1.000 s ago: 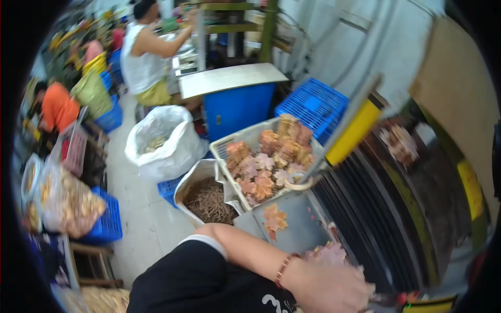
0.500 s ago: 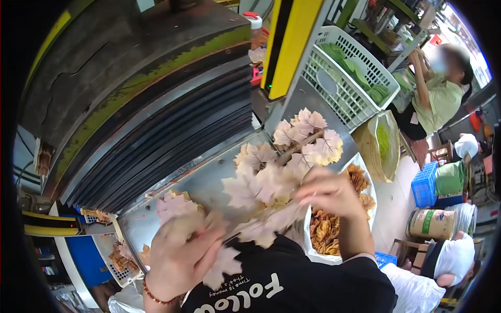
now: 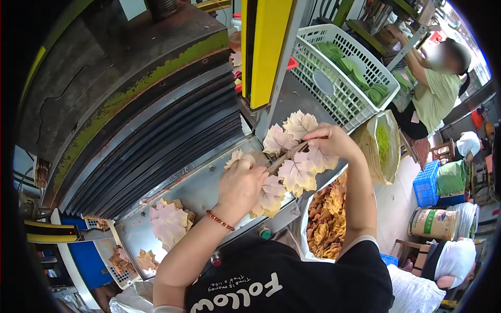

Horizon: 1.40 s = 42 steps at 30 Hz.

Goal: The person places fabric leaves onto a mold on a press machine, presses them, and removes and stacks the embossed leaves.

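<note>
Gripping a leaf cluster (image 3: 297, 175) with both hands, the person has it just in front of the stacked dark plates (image 3: 156, 143), over the near edge of the metal desk (image 3: 209, 180). The right hand (image 3: 334, 142) pinches the upper part of the brown stems (image 3: 282, 161) between thumb and fingertips; the left hand (image 3: 241, 188) has its fingers curled around the lower part. The pale pink, yellow-edged leaves look thin and light, probably flexible and easily creased or torn at their points, while the bundled stems seem stiffer. The stems are therefore the better hold, with the leaf edges left free of pressure. Slipperiness is hard to judge.

The left hand covers the lower stems and some leaves, so the number of layers there cannot be counted. Whether any lower leaf touches the desk cannot be told. A similar leaf pile (image 3: 168, 224) lies to the left, its far side partly hidden by its own top leaf. The dark frame border cuts off the machine's outer side.
</note>
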Tool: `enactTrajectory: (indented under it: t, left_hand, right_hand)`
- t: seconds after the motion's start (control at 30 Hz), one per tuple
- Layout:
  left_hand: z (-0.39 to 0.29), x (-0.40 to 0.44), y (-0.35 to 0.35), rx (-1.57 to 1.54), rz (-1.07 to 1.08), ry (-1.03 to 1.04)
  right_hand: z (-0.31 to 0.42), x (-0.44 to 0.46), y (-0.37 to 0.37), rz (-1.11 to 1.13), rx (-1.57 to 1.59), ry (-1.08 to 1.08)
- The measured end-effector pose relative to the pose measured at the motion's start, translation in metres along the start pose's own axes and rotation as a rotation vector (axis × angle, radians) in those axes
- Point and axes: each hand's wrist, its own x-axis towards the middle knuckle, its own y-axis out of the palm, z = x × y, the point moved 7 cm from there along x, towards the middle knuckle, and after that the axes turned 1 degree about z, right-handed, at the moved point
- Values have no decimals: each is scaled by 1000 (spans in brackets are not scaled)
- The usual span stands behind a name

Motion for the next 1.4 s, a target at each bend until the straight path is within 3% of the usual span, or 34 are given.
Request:
enactTrajectory:
  t: [0.13,0.23,0.33,0.43,0.6,0.7,0.77,0.87,0.97,1.03,1.1,1.17,1.23,1.3,1.4]
  left_hand:
    - [5,2,-9,-147,-68,-99]
    - [-3,5,-9,-5,-96,-33]
    - [2,-1,21,254,90,74]
    - [-7,-4,24,375,51,177]
    - [-5,-8,28,405,121,140]
    - [-1,-10,32,370,161,117]
    - [0,-12,25,306,150,90]
    - [-9,-19,-10,184,132,33]
    - [-5,-36,-73,104,89,-14]
    - [11,-55,-120,83,-60,-47]
    - [47,-88,-153,-28,-160,-289]
    - [74,-126,-179,-138,-299,-473]
    - [100,-166,-180,-266,-458,-593]
    - [118,-207,-162,-213,-520,-593]
    - [107,-233,-129,-190,-598,-475]
  right_hand:
    - [-5,2,-11,-3,139,58]
    - [-11,5,-6,9,164,39]
    - [-15,5,5,-3,37,79]
    - [4,0,-4,2,-82,24]
    - [13,-4,-18,15,-19,-1]
    - [-7,1,-4,53,-189,96]
    - [-3,-1,0,8,-390,36]
    - [51,-17,-10,-108,-792,80]
    - [110,-23,-11,-198,-745,2]
    - [141,-18,15,-125,-414,-148]
    - [160,-11,62,79,-98,-268]
    - [178,-2,122,318,-21,-367]
    - [186,10,182,497,23,-234]
    - [197,22,230,477,145,-357]
    - [194,34,285,335,475,-187]
